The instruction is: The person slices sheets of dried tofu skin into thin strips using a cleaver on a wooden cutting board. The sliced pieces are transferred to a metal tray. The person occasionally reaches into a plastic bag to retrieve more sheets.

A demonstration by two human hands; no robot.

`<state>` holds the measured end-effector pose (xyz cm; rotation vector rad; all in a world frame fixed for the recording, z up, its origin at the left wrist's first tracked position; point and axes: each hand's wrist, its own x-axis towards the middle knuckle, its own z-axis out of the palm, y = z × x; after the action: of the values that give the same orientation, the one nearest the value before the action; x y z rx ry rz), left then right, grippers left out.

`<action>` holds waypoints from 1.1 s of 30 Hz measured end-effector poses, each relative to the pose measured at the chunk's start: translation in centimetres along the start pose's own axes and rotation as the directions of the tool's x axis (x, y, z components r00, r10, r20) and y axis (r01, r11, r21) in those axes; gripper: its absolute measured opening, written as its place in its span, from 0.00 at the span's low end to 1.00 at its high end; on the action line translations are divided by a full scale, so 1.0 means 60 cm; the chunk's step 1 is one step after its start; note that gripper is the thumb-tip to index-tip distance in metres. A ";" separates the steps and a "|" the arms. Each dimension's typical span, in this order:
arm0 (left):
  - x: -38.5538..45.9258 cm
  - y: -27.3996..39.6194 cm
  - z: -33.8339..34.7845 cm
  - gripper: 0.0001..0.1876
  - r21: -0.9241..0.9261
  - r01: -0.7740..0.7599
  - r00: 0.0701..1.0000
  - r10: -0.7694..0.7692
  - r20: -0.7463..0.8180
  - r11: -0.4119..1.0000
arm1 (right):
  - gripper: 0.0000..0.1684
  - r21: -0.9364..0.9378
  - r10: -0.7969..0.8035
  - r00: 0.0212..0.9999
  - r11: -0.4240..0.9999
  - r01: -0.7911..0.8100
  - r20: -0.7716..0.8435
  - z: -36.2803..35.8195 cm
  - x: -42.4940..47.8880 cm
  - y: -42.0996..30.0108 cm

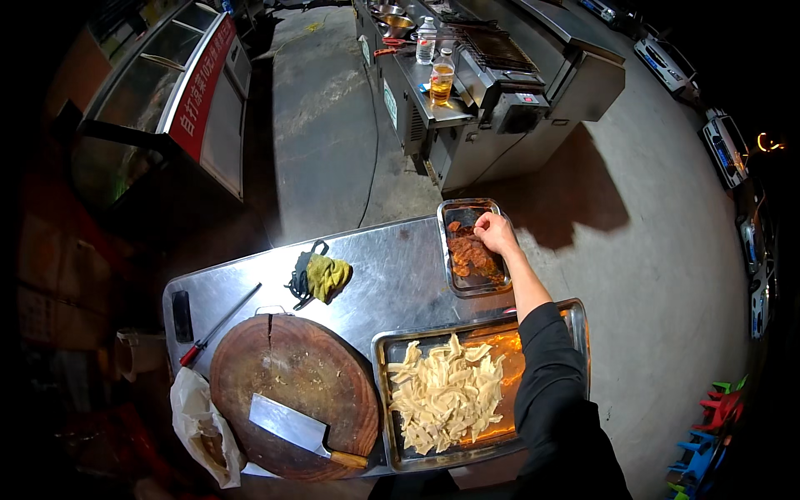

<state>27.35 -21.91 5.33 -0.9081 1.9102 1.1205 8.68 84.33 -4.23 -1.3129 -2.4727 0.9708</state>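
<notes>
My right hand [495, 234] reaches over a small metal tray [442, 250] at the far right of the steel table. Thumb and fingers come together at the seasoned reddish-brown meat pieces [470, 252]; whether they pinch one is too small to tell. My left hand is out of view. Below my right sleeve lies a larger metal tray [381, 400] with a heap of pale sliced food [447, 400] on its left side. A cleaver [290, 425] with a wooden handle rests flat on a round wooden chopping block [294, 369] to the left.
The steel table [387, 269] also bears a honing steel [222, 322], a dark phone-like slab [182, 316], a plastic bag [203, 425] and yellow-and-black gloves or cloth [319, 275]. Beyond stand a grill [497, 53], a bottle of yellow liquid [441, 78] and a display cabinet [212, 94].
</notes>
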 end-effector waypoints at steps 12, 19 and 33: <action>0.065 0.006 0.004 0.15 0.401 -0.212 0.976 0.173 0.131 0.891 | 0.08 0.704 -0.155 0.984 0.689 0.172 -0.089 -0.130 -0.284 -0.169; 0.159 0.014 0.011 0.14 0.302 -0.209 0.972 0.164 0.169 0.930 | 0.10 0.985 -0.475 0.865 0.129 -0.111 0.160 -0.287 -0.650 -0.436; 0.384 -0.020 -0.141 0.23 0.275 -0.224 0.959 0.162 0.231 0.935 | 0.06 0.922 -0.767 0.523 -0.373 0.107 -0.372 -0.273 -1.115 -0.790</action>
<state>15.27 -34.75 -11.74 -0.4271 1.9582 0.9585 23.62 20.11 47.18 0.7183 -1.0652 2.1705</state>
